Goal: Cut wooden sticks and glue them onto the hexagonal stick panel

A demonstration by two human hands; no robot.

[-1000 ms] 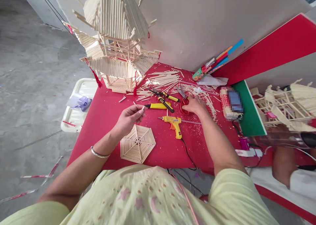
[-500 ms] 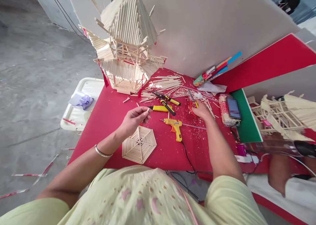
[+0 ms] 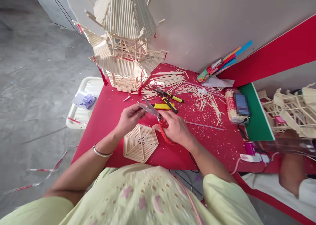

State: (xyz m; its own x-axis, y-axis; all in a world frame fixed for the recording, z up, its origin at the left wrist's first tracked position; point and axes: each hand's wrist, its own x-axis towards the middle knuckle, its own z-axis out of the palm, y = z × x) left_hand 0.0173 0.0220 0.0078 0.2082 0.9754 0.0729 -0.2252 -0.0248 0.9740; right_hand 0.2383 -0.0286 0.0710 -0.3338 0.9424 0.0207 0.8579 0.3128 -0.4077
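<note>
My left hand [image 3: 128, 119] is pinched closed; the short wooden stick seen in it earlier is now mostly hidden by the fingers. My right hand [image 3: 176, 126] grips red-handled scissors [image 3: 151, 110], whose parted blades point left and reach the left fingertips. Just below both hands, a flat hexagonal stick panel [image 3: 141, 144] lies on the red table [image 3: 98, 119]. A yellow-handled cutter [image 3: 161, 106] lies right behind the blades, beside black-and-yellow pliers [image 3: 170, 104]. The yellow glue gun is covered by my right hand; a clear glue stick [image 3: 204, 125] sticks out to the right.
A tall stick-built pavilion [image 3: 125, 57] with red tassels stands at the back left. Loose sticks [image 3: 170, 80] and cut bits are strewn behind the tools. Further right are a pen holder [image 3: 203, 75], a stick bundle [image 3: 232, 111] and a green board [image 3: 259, 116]. Another person's arm [image 3: 292, 172] shows at far right.
My right hand has brought the scissors from the right back of the table leftward to my left hand. The view has shifted slightly. The glue gun has become hidden behind the right hand.
</note>
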